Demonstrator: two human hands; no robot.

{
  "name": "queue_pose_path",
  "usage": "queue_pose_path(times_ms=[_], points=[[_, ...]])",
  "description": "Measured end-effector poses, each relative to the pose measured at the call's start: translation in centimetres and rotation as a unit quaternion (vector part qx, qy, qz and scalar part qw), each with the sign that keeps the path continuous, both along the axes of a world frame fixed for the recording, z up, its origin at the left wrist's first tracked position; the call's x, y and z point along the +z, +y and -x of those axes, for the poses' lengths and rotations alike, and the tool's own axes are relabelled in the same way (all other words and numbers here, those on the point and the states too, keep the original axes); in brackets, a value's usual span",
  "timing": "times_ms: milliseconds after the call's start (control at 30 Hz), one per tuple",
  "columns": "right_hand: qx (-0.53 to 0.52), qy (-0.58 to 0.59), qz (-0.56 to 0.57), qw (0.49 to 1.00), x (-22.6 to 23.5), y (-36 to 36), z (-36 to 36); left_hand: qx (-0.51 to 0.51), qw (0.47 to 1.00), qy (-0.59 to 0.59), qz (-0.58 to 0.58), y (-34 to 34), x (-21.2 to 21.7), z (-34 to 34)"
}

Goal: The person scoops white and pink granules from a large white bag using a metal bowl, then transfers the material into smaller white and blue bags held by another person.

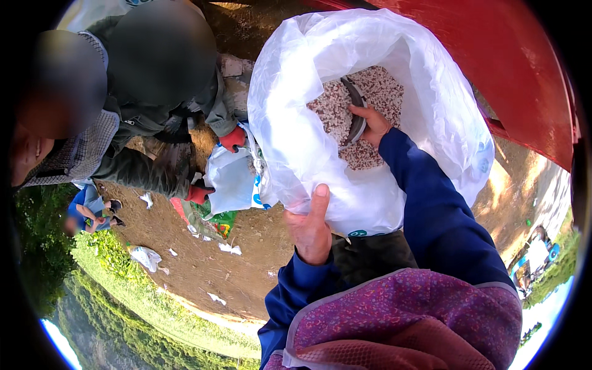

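Nearest: purple patterned quilted cloth [407, 320] with grey trim, bottom of view; blue sleeves come out from under it.

Left hand [310, 228]: fingers curled shut on the near rim of the sack [296, 123], thumb straight up and flat against the plastic. Forearm rises from the lower edge, wrist slightly bent.

Sack: big, white, thin translucent plastic, crinkled, mouth wide open and roughly round. The hand holds it up off the ground by the near edge; its far side sits against a red painted metal panel [493, 55].

Right hand [373, 123]: arm reaches over the near rim, down into the sack. Fingers closed around a scoop [356, 111], dark, curved, bowl-shaped, half buried in the granules [376, 92]. Granules are small, mixed pink, white and brown, loose, filling the bottom of the sack.

Further left: another person in an olive jacket, red gloves [232, 139], gripping a smaller white-and-blue bag [231, 179], just beside the sack's left wall.

Ground [203, 265]: bare brown dirt, scraps of white plastic on it, green growth along its far edge.
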State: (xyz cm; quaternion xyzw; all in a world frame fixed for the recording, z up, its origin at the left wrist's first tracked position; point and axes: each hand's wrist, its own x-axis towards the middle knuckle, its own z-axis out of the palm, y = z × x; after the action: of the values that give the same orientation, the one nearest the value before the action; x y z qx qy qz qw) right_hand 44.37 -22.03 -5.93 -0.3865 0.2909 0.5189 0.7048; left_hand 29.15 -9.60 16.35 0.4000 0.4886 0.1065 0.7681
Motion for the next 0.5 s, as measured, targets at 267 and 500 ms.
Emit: queue_pose_path(times_ms=[267, 500], points=[[-0.106, -0.001, -0.041, 0.994, 4.2, -0.6, 0.8, -0.008, 1.000, -0.018, -0.024, 0.0, 0.2, 0.7], [-0.153, -0.048, -0.020, 0.987, 9.2, -3.6, 2.5, -0.032, 0.995, 0.001, -0.097, 0.6, 0.9, 1.4]])
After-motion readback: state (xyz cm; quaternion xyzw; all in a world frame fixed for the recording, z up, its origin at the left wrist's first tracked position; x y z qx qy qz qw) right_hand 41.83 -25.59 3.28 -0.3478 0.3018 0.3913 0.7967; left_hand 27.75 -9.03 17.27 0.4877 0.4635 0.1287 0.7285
